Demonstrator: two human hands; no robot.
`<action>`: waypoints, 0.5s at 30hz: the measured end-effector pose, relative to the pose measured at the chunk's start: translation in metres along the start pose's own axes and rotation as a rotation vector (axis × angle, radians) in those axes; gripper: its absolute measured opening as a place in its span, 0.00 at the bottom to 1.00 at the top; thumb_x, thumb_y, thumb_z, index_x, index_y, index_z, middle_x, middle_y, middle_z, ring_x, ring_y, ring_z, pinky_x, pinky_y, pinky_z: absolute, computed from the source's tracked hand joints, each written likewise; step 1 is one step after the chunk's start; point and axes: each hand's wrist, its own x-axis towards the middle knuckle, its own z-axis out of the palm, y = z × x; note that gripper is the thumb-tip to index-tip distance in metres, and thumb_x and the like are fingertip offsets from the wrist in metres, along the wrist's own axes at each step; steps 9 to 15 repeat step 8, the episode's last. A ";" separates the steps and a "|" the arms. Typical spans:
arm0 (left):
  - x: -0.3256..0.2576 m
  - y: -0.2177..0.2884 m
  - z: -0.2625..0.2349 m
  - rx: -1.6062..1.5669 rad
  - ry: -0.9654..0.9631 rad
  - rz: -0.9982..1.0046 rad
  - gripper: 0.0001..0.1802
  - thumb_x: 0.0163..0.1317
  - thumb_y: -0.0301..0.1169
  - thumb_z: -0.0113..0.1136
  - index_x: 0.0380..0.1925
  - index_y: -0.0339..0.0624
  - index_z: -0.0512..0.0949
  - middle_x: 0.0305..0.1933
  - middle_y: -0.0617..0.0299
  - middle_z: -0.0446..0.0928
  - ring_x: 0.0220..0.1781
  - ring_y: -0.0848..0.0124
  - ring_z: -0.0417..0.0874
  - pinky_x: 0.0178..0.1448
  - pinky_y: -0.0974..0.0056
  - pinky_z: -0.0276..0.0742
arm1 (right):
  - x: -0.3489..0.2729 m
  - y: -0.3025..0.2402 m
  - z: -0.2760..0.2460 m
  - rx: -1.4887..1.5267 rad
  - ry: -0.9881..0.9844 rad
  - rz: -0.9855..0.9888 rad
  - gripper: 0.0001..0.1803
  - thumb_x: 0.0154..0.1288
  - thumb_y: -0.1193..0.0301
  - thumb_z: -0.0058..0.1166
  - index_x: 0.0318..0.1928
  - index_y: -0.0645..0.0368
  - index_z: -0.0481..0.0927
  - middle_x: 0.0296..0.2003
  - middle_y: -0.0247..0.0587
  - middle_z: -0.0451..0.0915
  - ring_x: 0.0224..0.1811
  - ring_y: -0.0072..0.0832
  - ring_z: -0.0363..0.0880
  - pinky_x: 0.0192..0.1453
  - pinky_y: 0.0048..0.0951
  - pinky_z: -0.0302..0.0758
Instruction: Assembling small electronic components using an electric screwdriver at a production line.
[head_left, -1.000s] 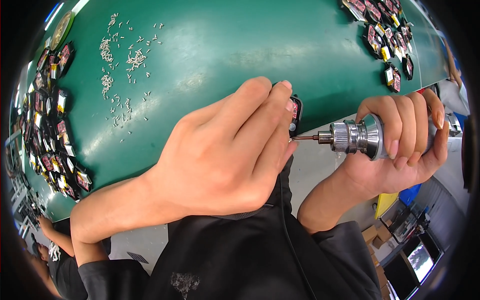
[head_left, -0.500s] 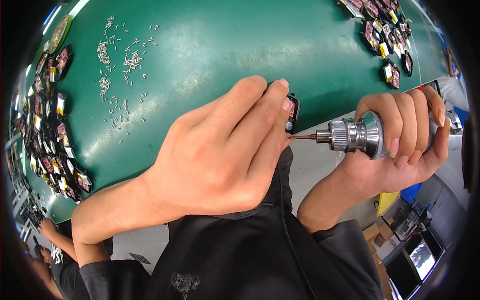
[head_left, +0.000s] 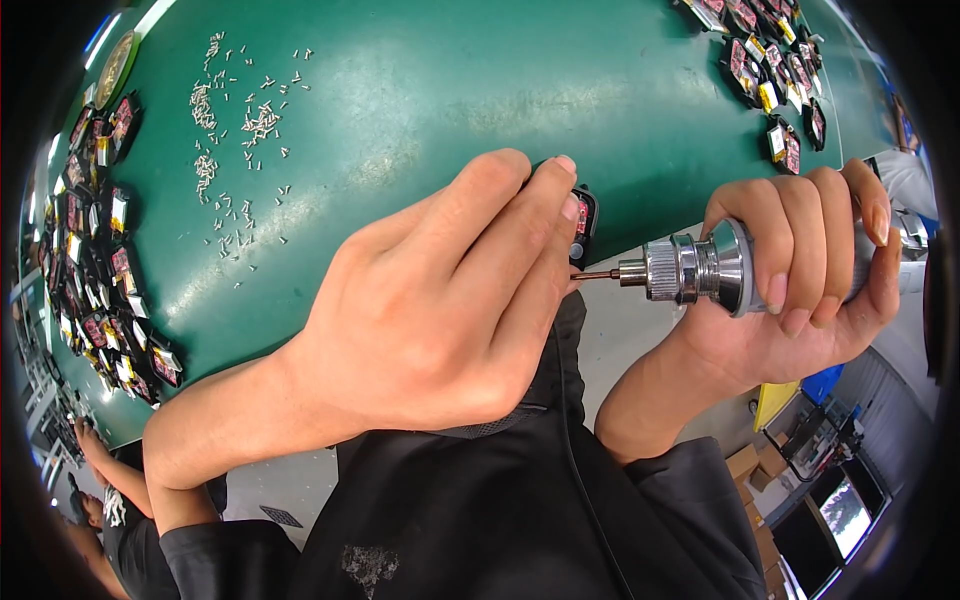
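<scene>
In my right hand (head_left: 800,250) is a silver electric screwdriver (head_left: 700,268), lying level with its thin bit (head_left: 598,275) pointing left. The fingers wrap round its grey body. My left hand (head_left: 430,300) is closed, back upward, on a small black device (head_left: 586,222) with a red circuit board. Most of that device is hidden behind the fingers, so only its right edge shows. The bit's tip reaches the lower fingertips of my left hand, just below the device. Whether a screw sits at the tip cannot be made out.
Loose small screws (head_left: 262,122) lie scattered on the green table (head_left: 450,70). Rows of similar black devices (head_left: 120,265) line the left edge, and another group (head_left: 765,75) sits at the far right. Another person's arm (head_left: 110,465) shows at lower left.
My right hand has shifted slightly left with the screwdriver, bringing it a little closer to my left hand. My left hand keeps nearly the same place and grip.
</scene>
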 end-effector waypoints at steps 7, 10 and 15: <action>0.005 0.003 -0.009 -0.063 -0.092 -0.050 0.23 0.33 0.21 0.66 0.34 0.20 0.76 0.41 0.41 0.79 0.34 0.55 0.79 0.25 0.64 0.77 | 0.001 -0.002 0.001 -0.006 0.001 0.002 0.07 0.60 0.69 0.50 0.33 0.56 0.67 0.12 0.24 0.63 0.11 0.15 0.63 0.23 0.20 0.65; 0.005 0.002 -0.011 -0.057 -0.117 -0.035 0.22 0.35 0.22 0.67 0.35 0.20 0.77 0.41 0.41 0.78 0.35 0.55 0.79 0.25 0.64 0.77 | 0.001 -0.002 0.002 -0.007 -0.001 0.002 0.07 0.60 0.69 0.50 0.33 0.56 0.67 0.12 0.24 0.63 0.11 0.15 0.63 0.23 0.20 0.65; 0.005 0.002 -0.011 -0.057 -0.117 -0.035 0.22 0.35 0.22 0.67 0.35 0.20 0.77 0.41 0.41 0.78 0.35 0.55 0.79 0.25 0.64 0.77 | 0.001 -0.002 0.002 -0.007 -0.001 0.002 0.07 0.60 0.69 0.50 0.33 0.56 0.67 0.12 0.24 0.63 0.11 0.15 0.63 0.23 0.20 0.65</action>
